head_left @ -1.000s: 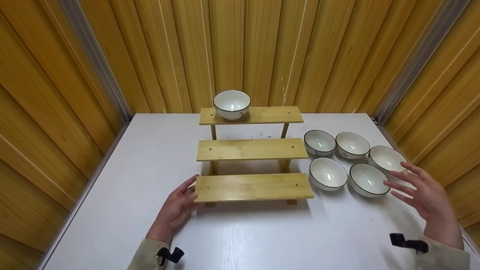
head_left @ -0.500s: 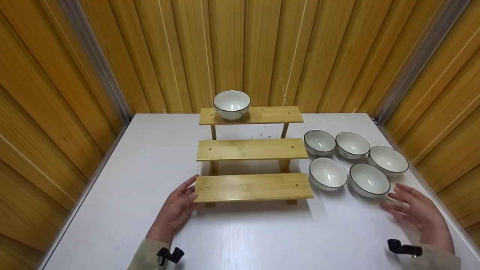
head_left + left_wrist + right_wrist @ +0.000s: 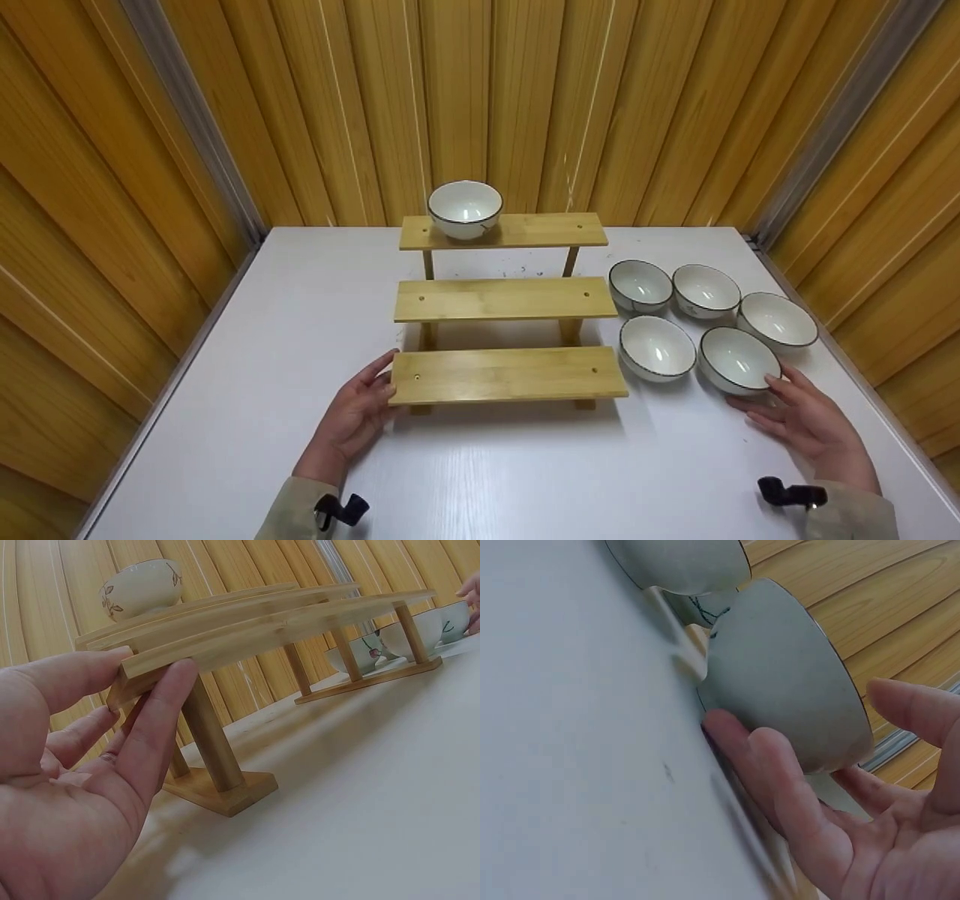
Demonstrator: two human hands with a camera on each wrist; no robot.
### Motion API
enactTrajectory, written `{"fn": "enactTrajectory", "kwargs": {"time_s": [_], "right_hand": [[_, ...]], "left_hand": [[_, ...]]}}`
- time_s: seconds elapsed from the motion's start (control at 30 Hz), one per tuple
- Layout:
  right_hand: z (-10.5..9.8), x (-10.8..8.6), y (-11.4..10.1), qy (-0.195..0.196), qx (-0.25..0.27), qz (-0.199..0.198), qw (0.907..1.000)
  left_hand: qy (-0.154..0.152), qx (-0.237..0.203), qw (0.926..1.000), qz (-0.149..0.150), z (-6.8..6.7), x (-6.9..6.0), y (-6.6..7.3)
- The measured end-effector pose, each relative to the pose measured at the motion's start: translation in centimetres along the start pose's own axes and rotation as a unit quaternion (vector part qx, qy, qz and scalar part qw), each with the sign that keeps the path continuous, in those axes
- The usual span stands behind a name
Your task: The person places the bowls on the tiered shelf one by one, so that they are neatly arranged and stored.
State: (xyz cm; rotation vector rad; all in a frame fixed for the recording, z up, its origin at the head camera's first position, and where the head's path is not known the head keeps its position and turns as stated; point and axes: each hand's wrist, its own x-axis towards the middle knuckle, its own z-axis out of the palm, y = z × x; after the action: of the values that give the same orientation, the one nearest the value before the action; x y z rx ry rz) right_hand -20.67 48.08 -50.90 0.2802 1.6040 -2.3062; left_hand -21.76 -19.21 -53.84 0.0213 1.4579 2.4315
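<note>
In the head view, a three-tier wooden display stand [image 3: 510,375] stands mid-table. My left hand [image 3: 360,412] grips the left end of its lowest shelf; the left wrist view shows fingers [image 3: 161,716] above and below the board. A white dark-rimmed bowl [image 3: 465,210] sits on the top shelf, at its left. My right hand [image 3: 814,424] is at the near-right bowl [image 3: 739,361] on the table. In the right wrist view, fingertips [image 3: 769,746] lie against that bowl's lower side, while the thumb [image 3: 907,701] stands off its rim.
Several more white bowls stand close together right of the stand, among them a front bowl [image 3: 656,349] and a far-right bowl [image 3: 778,321]. Wood-patterned walls [image 3: 517,97] enclose the white table [image 3: 487,480] at the back and sides.
My right hand has come down and left from above the right-hand bowls to the side of the near-right bowl. The left hand keeps its grip on the stand.
</note>
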Motion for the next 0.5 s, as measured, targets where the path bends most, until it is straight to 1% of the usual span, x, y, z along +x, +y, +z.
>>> {"fn": "enactTrajectory", "kwargs": {"time_s": [0.13, 0.2, 0.27, 0.4, 0.5], "right_hand": [[-0.02, 0.42, 0.35, -0.043, 0.039, -0.030, 0.9979], [-0.04, 0.58, 0.49, -0.050, 0.047, -0.039, 0.9969], [0.00, 0.65, 0.56, -0.040, 0.045, -0.045, 0.9972], [0.03, 0.59, 0.61, -0.005, 0.034, -0.039, 0.9986], [0.07, 0.44, 0.57, 0.003, 0.038, -0.040, 0.9985]], "left_hand": [[0.004, 0.002, 1.0000, 0.000, -0.03, 0.01, 0.01], [0.007, 0.007, 1.0000, 0.001, -0.02, 0.03, -0.01], [0.009, 0.007, 0.9999, 0.001, 0.01, 0.05, -0.01], [0.008, 0.000, 1.0000, 0.000, 0.04, 0.08, -0.01], [0.008, -0.003, 1.0000, -0.001, 0.05, 0.07, 0.02]]}}
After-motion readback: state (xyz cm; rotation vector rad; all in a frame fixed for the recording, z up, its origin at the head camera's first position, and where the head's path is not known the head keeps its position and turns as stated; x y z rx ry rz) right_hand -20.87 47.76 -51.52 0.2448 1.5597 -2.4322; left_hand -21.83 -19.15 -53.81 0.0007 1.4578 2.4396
